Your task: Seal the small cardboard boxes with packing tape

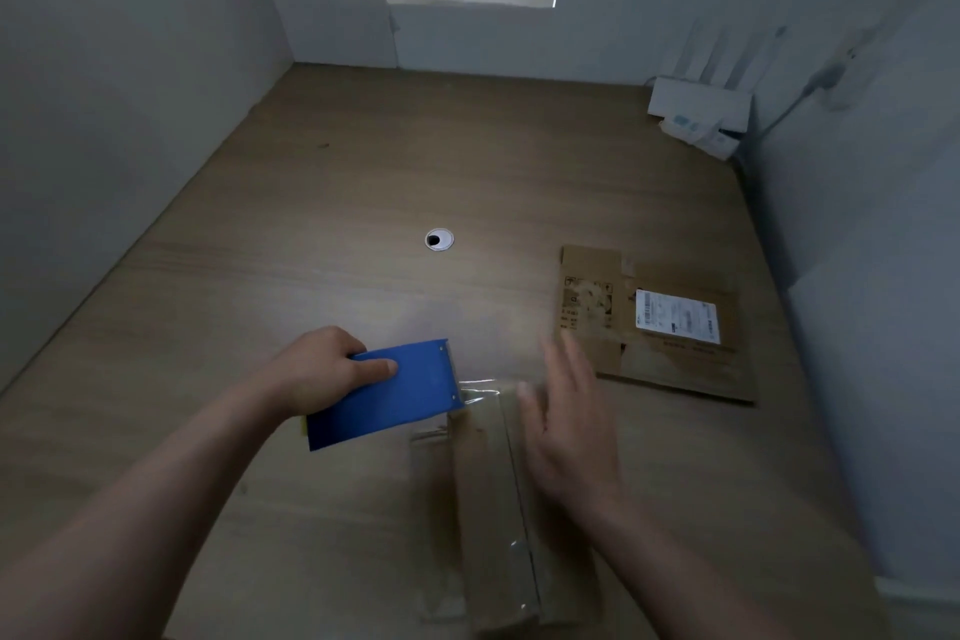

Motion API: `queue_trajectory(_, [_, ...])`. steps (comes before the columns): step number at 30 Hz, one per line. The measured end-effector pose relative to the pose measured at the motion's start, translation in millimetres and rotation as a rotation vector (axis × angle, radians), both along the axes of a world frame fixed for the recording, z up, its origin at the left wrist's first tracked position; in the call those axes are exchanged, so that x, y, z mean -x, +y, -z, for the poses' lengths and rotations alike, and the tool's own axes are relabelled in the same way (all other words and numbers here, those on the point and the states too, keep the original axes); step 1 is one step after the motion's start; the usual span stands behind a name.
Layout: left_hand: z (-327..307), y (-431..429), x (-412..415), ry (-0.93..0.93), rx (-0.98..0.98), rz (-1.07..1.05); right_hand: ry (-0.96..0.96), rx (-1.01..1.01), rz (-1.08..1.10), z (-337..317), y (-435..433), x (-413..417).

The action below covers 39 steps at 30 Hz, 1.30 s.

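The left hand (322, 369) grips a blue tape dispenser (384, 392) at the far end of the cardboard box (483, 499), while the right hand (566, 421), fingers spread wide, hovers over it.

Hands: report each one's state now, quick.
Left hand: grips the blue tape dispenser.
Right hand: open, fingers straight, motion-blurred, over the cardboard box.

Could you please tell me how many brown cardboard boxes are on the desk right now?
2. One taped box lies at the front, beside the right hand; a flattened box with a white label lies farther back, right. Others may be out of frame.
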<state>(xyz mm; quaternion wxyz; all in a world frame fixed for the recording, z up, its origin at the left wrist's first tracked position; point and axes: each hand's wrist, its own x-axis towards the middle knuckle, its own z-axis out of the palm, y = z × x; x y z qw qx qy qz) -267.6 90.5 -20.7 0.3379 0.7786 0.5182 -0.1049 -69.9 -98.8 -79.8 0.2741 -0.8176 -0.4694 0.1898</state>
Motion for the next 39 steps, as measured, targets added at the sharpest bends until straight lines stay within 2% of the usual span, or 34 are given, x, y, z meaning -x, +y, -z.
queue_trajectory(2, [3.0, 0.4, 0.0, -0.019, 0.012, 0.006, -0.112, 0.182, -0.25, 6.8, 6.5, 15.2])
queue_trajectory(3, [3.7, 1.6, 0.5, -0.028, 0.006, 0.016, -0.157, 0.253, -0.3, 10.6, 8.1, 18.8])
queue_trajectory(11, [10.1, 15.2, 48.6, -0.139, 0.103, -0.002, -0.237, 0.328, -0.291, 18.7, 13.6, 28.9])
queue_trajectory(15, [10.8, 19.2, 69.3, -0.124, 0.134, -0.037, -0.271, 0.337, -0.295, 15.4, 12.8, 30.2])
queue_trajectory(23, [24.0, 5.1, 22.7, 0.195, -0.122, 0.099, -0.301, 0.373, -0.363, 14.5, 14.6, 32.5])
queue_trajectory(28, [22.1, -9.4, -7.3, 0.313, -0.332, 0.142, -0.294, 0.394, -0.366, 12.1, 15.0, 33.2])
queue_trajectory(33, [32.9, -25.4, -5.0, 0.318, -0.383, 0.091, -0.314, 0.404, -0.403, -0.5, 19.8, 33.7])
queue_trajectory(39, [29.7, -22.9, 30.8, 0.255, -0.424, -0.045, -0.335, 0.309, -0.44, -1.4, 43.9, 36.1])
